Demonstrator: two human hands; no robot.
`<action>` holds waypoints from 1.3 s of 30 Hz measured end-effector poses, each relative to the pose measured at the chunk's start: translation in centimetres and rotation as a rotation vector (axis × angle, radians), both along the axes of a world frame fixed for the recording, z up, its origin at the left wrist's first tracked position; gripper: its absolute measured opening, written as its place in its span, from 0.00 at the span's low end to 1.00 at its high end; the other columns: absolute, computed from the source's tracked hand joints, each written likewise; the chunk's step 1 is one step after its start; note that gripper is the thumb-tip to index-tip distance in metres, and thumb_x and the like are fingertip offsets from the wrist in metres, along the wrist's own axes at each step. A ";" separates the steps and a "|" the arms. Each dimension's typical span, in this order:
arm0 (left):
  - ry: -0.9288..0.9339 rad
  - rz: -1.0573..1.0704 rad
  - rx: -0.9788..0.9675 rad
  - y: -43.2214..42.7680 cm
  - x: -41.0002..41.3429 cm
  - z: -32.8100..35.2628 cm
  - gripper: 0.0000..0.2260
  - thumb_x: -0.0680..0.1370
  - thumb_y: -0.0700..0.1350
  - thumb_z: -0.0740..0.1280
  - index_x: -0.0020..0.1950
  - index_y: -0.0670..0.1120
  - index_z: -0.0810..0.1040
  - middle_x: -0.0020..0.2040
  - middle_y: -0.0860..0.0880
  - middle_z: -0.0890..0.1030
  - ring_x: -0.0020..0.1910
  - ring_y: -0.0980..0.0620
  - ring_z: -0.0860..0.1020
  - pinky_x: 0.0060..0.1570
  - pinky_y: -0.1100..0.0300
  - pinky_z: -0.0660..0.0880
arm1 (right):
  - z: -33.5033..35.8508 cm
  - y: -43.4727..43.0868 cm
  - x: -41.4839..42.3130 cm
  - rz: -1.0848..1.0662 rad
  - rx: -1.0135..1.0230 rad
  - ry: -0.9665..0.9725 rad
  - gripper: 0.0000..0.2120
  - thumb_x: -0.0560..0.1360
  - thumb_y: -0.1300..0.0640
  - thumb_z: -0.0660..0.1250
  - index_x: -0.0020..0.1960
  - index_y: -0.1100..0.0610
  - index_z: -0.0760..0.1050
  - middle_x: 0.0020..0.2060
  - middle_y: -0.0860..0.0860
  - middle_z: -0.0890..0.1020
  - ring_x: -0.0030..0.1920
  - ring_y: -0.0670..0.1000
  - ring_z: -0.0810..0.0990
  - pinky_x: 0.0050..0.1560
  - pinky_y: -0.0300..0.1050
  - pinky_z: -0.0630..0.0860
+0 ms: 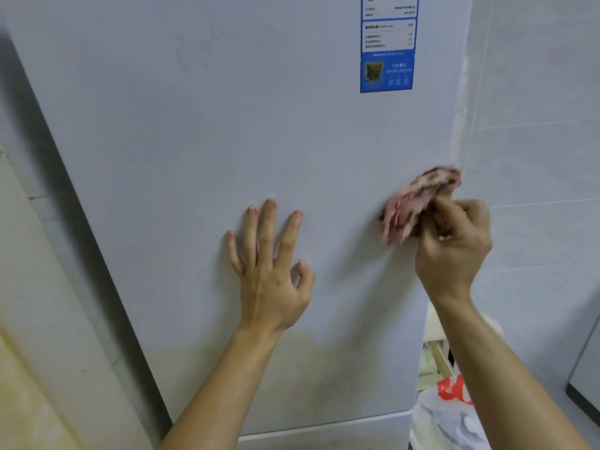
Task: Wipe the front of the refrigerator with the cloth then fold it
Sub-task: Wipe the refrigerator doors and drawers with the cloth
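Observation:
The white refrigerator door [227,141] fills most of the view, with a yellowish stain along its lower part. My right hand [454,245] grips a bunched pink cloth with green spots [418,199] and holds it against the door near its right edge. My left hand [269,264] lies flat on the door at mid height, fingers spread and straight, touching the surface. The cloth looks blurred.
A blue energy label [387,43] is stuck on the door's upper right. A tiled wall [535,125] stands to the right. A white plastic bag with red print [451,407] lies on the floor at lower right. A grey wall [39,254] runs along the left.

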State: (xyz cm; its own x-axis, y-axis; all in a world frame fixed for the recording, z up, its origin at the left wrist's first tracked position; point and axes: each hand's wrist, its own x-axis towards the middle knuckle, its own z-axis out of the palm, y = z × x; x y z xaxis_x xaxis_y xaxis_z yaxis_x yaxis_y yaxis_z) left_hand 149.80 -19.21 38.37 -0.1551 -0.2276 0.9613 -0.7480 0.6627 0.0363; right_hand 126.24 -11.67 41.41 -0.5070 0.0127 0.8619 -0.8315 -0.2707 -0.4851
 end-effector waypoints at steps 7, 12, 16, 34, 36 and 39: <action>0.015 0.013 -0.011 -0.2 -0.3 -0.1 0.36 0.72 0.44 0.72 0.81 0.49 0.68 0.84 0.42 0.60 0.84 0.40 0.54 0.79 0.31 0.49 | -16.4 2.9 0.6 0.049 0.353 0.055 0.15 0.73 0.58 0.58 0.44 0.67 0.79 0.45 0.45 0.68 0.42 0.47 0.66 0.41 0.35 0.61; 0.015 0.015 -0.011 -0.1 -0.3 0.0 0.36 0.73 0.45 0.71 0.81 0.49 0.68 0.84 0.43 0.60 0.84 0.41 0.54 0.79 0.32 0.49 | -10.2 2.6 -0.3 0.023 0.258 0.011 0.10 0.73 0.62 0.62 0.42 0.66 0.80 0.43 0.49 0.72 0.41 0.46 0.67 0.40 0.38 0.60; 0.006 0.015 -0.009 0.0 0.2 0.1 0.36 0.72 0.45 0.71 0.81 0.47 0.67 0.84 0.43 0.60 0.84 0.41 0.55 0.79 0.33 0.51 | 0.8 0.6 0.2 -0.002 0.102 -0.002 0.08 0.71 0.71 0.67 0.45 0.63 0.83 0.41 0.51 0.72 0.41 0.53 0.72 0.41 0.39 0.62; 0.077 0.089 0.011 -1.2 5.3 0.2 0.40 0.71 0.44 0.71 0.83 0.45 0.61 0.84 0.40 0.58 0.84 0.40 0.53 0.81 0.37 0.49 | 1.1 -1.2 6.1 0.100 0.085 0.047 0.07 0.72 0.67 0.66 0.45 0.63 0.83 0.43 0.55 0.75 0.40 0.45 0.72 0.43 0.38 0.66; 0.070 0.101 0.003 -1.5 6.2 0.2 0.41 0.71 0.43 0.71 0.83 0.46 0.61 0.84 0.40 0.57 0.84 0.39 0.53 0.81 0.37 0.49 | 4.3 -1.4 6.4 0.167 -0.017 -0.093 0.10 0.74 0.67 0.69 0.52 0.61 0.85 0.45 0.52 0.73 0.41 0.39 0.73 0.45 0.31 0.68; 0.063 0.123 0.028 -1.9 7.5 0.0 0.39 0.72 0.45 0.71 0.82 0.45 0.62 0.84 0.40 0.57 0.84 0.39 0.53 0.81 0.37 0.49 | 2.9 -2.2 8.1 0.102 0.013 0.008 0.14 0.75 0.68 0.69 0.57 0.58 0.86 0.45 0.51 0.72 0.42 0.51 0.74 0.45 0.39 0.71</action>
State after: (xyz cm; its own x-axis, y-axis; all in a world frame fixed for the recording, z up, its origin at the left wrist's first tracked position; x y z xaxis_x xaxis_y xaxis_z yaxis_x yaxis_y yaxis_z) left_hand 157.35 -21.09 38.39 -0.0637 -0.2684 0.9612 -0.8191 0.5642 0.1032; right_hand 134.38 -13.85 44.27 -0.4978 -0.0504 0.8658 -0.8039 -0.3479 -0.4824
